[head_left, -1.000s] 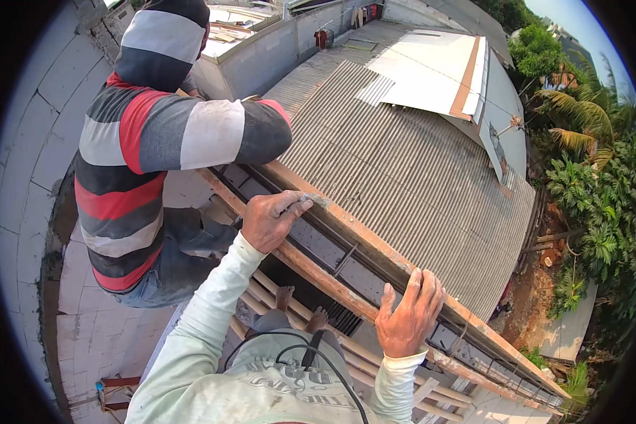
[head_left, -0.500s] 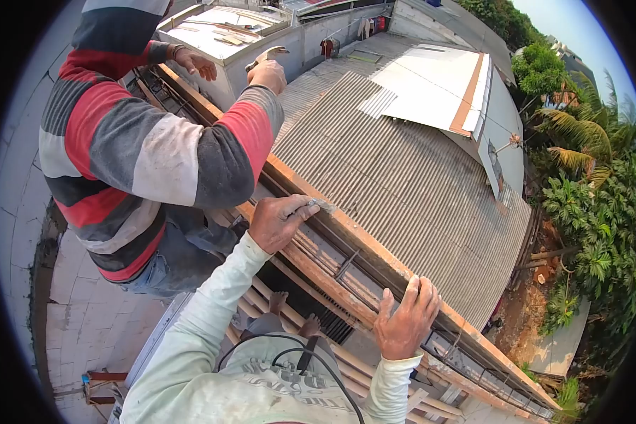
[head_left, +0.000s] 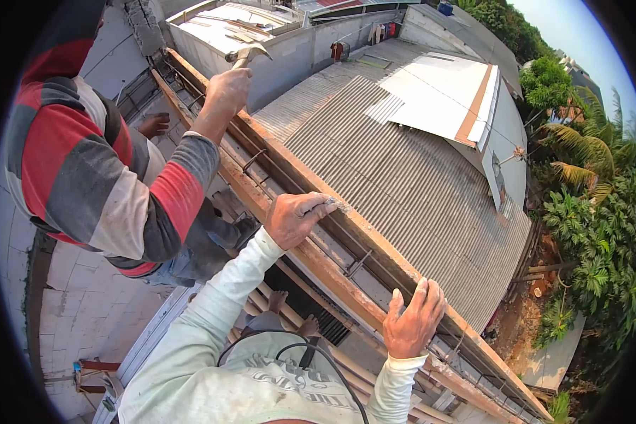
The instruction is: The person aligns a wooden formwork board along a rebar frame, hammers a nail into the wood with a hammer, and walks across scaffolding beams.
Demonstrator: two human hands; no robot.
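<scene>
My left hand (head_left: 295, 218) is closed in a pinch at the outer wooden board (head_left: 374, 240), its fingertips on a small grey piece too small to name. Further right, my right hand (head_left: 413, 319) rests with fingers apart on the same board's top edge and holds nothing. Between this board and the inner wooden board (head_left: 328, 272) runs a narrow channel with steel bars (head_left: 358, 263). At the left, a co-worker in a striped top (head_left: 99, 169) holds a hammer (head_left: 246, 54) raised above the boards.
Beyond the outer board lies a corrugated roof (head_left: 403, 191) with white sheets (head_left: 442, 92) on it. A block wall (head_left: 78, 304) stands at the left. Poles and my bare feet (head_left: 278, 300) are below. Trees (head_left: 593, 247) grow at the right.
The co-worker has shifted left and turned, and the raised hammer has come into view. My view has moved slightly; my hands keep their places on the outer board.
</scene>
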